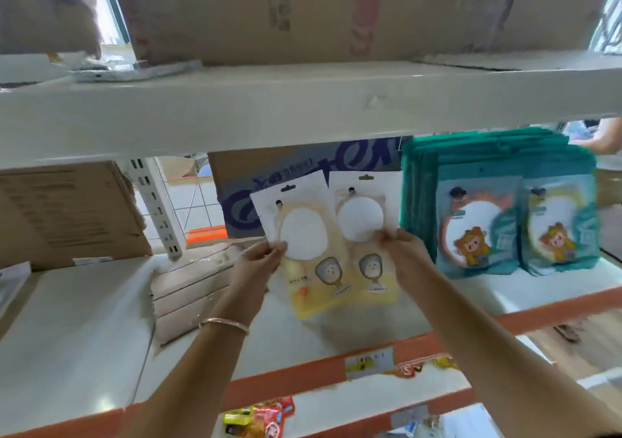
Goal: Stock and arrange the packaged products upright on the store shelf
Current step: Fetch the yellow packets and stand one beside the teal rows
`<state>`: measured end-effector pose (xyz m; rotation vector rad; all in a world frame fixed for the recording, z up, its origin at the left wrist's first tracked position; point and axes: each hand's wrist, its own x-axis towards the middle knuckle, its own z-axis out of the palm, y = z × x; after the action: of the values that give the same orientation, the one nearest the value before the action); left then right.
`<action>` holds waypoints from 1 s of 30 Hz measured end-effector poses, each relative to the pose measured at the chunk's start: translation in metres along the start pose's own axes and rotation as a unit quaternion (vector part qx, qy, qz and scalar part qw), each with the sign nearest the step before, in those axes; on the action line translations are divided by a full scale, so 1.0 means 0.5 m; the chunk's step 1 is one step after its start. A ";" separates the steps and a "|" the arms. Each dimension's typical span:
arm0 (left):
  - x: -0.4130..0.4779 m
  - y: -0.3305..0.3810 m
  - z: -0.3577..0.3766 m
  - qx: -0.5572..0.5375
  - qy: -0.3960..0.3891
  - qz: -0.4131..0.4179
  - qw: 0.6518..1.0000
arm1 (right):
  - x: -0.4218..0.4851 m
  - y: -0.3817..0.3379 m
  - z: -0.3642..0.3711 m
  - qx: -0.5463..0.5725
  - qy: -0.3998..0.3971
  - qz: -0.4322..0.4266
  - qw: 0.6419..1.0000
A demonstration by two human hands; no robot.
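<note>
Two flat yellow-and-white product packages stand side by side over the white shelf point(336, 333). My left hand point(259, 262) pinches the left package point(303, 235) at its left edge; that package tilts to the left. My right hand point(402, 249) pinches the right package point(361, 218) at its right side, and this one is nearly upright. Just to the right, several teal packages point(478, 222) with a cartoon figure stand upright in rows on the same shelf.
A blue-printed cardboard box point(303, 168) stands behind the yellow packages. Flat cardboard pieces point(192, 286) lie to the left, beside a brown carton point(67, 212). The upper shelf point(303, 107) hangs low overhead with big cartons. Another person's hand point(602, 138) shows at far right.
</note>
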<state>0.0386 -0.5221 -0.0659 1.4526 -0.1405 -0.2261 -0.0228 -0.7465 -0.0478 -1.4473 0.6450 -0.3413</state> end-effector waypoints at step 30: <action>0.255 0.005 0.206 0.148 0.136 0.087 0.976 | 0.318 -0.061 0.075 -0.174 -0.099 -0.102 0.974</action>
<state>0.1388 -0.6518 -0.0572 1.7407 -0.0797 0.1446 0.1295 -0.8126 -0.0500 -1.8647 0.4070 -0.2449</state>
